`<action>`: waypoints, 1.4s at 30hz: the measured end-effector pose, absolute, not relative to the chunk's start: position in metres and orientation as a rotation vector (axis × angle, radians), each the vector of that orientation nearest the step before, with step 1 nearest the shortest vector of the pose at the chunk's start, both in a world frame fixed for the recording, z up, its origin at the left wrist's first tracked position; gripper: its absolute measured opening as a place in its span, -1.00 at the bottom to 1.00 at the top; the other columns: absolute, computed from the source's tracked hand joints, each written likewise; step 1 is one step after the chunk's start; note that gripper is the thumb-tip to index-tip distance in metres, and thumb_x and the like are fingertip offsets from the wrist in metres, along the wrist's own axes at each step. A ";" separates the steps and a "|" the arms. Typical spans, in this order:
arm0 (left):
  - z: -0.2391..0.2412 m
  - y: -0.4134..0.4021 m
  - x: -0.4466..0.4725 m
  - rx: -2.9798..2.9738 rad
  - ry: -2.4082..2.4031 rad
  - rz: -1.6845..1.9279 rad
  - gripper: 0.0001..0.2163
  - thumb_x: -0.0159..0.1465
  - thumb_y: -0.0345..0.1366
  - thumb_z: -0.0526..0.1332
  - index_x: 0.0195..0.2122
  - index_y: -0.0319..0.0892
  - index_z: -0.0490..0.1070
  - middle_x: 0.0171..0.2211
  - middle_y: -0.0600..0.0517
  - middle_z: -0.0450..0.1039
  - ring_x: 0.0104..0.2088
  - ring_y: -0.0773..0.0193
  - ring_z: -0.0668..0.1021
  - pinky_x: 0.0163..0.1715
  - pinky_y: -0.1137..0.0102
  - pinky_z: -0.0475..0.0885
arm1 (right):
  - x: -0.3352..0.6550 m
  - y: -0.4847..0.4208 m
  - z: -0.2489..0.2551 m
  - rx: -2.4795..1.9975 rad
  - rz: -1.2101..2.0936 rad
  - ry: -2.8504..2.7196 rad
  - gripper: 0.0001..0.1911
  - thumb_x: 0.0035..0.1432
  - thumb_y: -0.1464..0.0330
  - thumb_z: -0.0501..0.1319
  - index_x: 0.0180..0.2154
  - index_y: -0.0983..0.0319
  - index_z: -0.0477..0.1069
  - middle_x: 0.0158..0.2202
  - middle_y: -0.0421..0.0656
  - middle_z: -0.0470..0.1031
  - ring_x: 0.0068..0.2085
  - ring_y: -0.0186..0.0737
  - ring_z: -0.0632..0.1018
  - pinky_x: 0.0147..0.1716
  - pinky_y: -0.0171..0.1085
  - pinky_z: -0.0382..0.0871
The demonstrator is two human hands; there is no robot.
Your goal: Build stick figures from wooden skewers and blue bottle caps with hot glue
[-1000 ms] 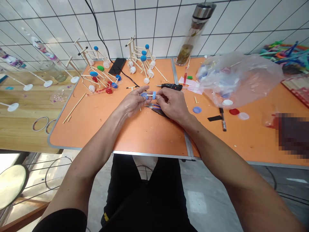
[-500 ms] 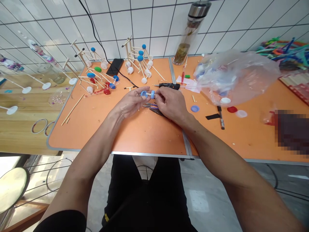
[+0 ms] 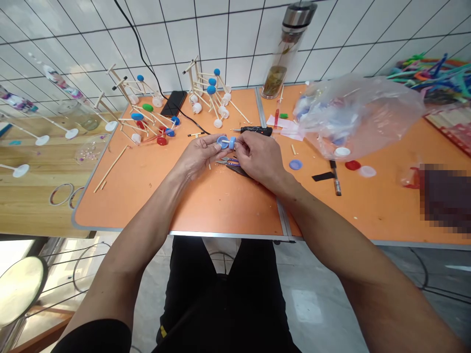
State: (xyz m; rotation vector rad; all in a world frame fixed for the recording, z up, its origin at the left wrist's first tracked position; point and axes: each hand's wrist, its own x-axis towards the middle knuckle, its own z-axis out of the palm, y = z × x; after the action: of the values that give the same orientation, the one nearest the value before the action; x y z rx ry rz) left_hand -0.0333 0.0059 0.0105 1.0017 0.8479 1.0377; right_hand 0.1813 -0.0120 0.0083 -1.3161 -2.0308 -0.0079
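Over the orange table, my left hand (image 3: 198,156) pinches a blue bottle cap (image 3: 222,142) by its rim, the hollow side turned toward the right. A short pale stick (image 3: 226,141) runs from that cap to a second blue bottle cap (image 3: 232,143). My right hand (image 3: 259,154) is closed at the outer side of this second cap; its fingertips appear to grip the stick's end there, partly hidden. Beneath the hands lie pliers (image 3: 230,161) with purple-blue handles, partly covered by my right hand. A black glue gun-like tool (image 3: 254,131) rests just behind.
Stick models with coloured caps (image 3: 211,90) stand at the back, beside a phone (image 3: 172,104). A tall glass bottle (image 3: 275,81) stands near the wall. To the right are a plastic bag of caps (image 3: 364,113), a loose blue cap (image 3: 295,164) and a marker (image 3: 336,180).
The left cap has turned, so more of its hollow inside faces the camera, and it sits closer to the second cap. Both hands stay in nearly the same place.
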 end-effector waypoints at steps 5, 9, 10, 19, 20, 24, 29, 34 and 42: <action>0.003 0.009 -0.033 1.031 0.832 1.066 -0.69 0.26 -0.31 0.65 0.01 -0.19 0.75 0.01 -0.11 0.82 0.13 0.03 0.82 0.25 0.24 0.72 | 0.180 -0.014 0.010 -1.362 -0.037 -2.062 -0.80 0.49 0.38 0.14 -0.25 0.16 0.44 -0.20 0.00 0.71 -0.20 -0.01 0.61 -0.27 -0.10 0.09; -0.003 0.011 -0.032 1.073 0.834 1.081 -0.65 0.25 -0.26 0.66 0.03 -0.19 0.75 0.02 -0.11 0.82 0.14 0.02 0.82 0.28 0.20 0.71 | 0.180 -0.016 0.013 -1.399 -0.086 -2.113 -0.78 0.53 0.36 0.11 -0.19 0.18 0.49 -0.17 0.02 0.71 -0.16 0.01 0.62 -0.29 -0.10 0.07; -0.003 0.011 -0.031 1.084 0.839 1.087 -0.64 0.25 -0.25 0.66 0.04 -0.19 0.74 0.03 -0.12 0.82 0.16 0.01 0.81 0.30 0.17 0.70 | 0.180 -0.017 0.014 -1.402 -0.099 -2.132 -0.77 0.54 0.35 0.11 -0.17 0.19 0.50 -0.15 0.03 0.71 -0.15 0.02 0.62 -0.30 -0.10 0.07; 0.000 0.007 -0.025 1.093 0.903 1.149 -0.67 0.32 -0.29 0.59 0.07 -0.22 0.72 0.03 -0.12 0.81 0.18 0.01 0.80 0.32 0.13 0.68 | 0.180 -0.022 0.021 -1.409 -0.244 -2.255 -0.70 0.59 0.36 0.06 -0.08 0.25 0.56 -0.10 0.08 0.69 -0.17 0.01 0.60 -0.33 -0.11 0.02; 0.000 0.006 -0.025 1.084 0.907 1.154 -0.69 0.32 -0.31 0.58 0.07 -0.21 0.72 0.02 -0.11 0.81 0.17 0.03 0.80 0.32 0.14 0.69 | 0.180 -0.023 0.021 -1.407 -0.254 -2.259 -0.70 0.60 0.36 0.05 -0.08 0.26 0.56 -0.10 0.08 0.69 -0.17 0.01 0.60 -0.33 -0.11 0.02; -0.001 0.006 -0.024 1.065 0.902 1.171 -0.71 0.32 -0.34 0.57 0.06 -0.20 0.73 0.00 -0.08 0.81 0.09 0.08 0.82 0.29 0.18 0.70 | 0.180 -0.023 0.022 -1.406 -0.285 -2.283 -0.69 0.61 0.36 0.05 -0.07 0.26 0.56 -0.11 0.08 0.69 -0.17 0.02 0.60 -0.32 -0.11 0.01; -0.005 0.007 -0.022 1.122 0.925 1.200 -0.65 0.33 -0.27 0.59 0.12 -0.20 0.72 0.04 -0.09 0.81 0.15 0.07 0.80 0.30 0.17 0.69 | 0.180 -0.023 0.023 -1.416 -0.337 -2.310 -0.69 0.61 0.37 0.06 -0.08 0.27 0.57 -0.11 0.07 0.69 -0.16 0.03 0.62 -0.32 -0.09 0.03; -0.006 0.004 -0.019 1.197 0.938 1.242 -0.61 0.35 -0.17 0.60 0.16 -0.14 0.73 0.09 -0.07 0.80 0.18 0.08 0.78 0.35 0.13 0.65 | 0.179 -0.024 0.025 -1.389 -0.334 -2.304 -0.68 0.62 0.39 0.03 -0.07 0.27 0.56 -0.11 0.09 0.68 -0.14 0.04 0.63 -0.28 -0.10 0.14; -0.004 -0.004 -0.009 1.226 0.972 1.326 -0.64 0.39 -0.15 0.55 0.18 -0.07 0.76 0.21 -0.08 0.75 0.35 -0.01 0.69 0.47 0.04 0.54 | 0.179 -0.021 0.024 -1.364 -0.203 -2.251 -0.68 0.64 0.36 -0.02 -0.06 0.23 0.50 -0.11 0.11 0.63 -0.11 0.08 0.60 -0.20 -0.10 0.28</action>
State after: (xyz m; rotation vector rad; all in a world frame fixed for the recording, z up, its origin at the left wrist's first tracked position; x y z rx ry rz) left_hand -0.0087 -0.0035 -0.0038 1.2264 0.9716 1.3263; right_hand 0.1795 -0.0208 0.0239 -1.3645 -2.2506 -0.2033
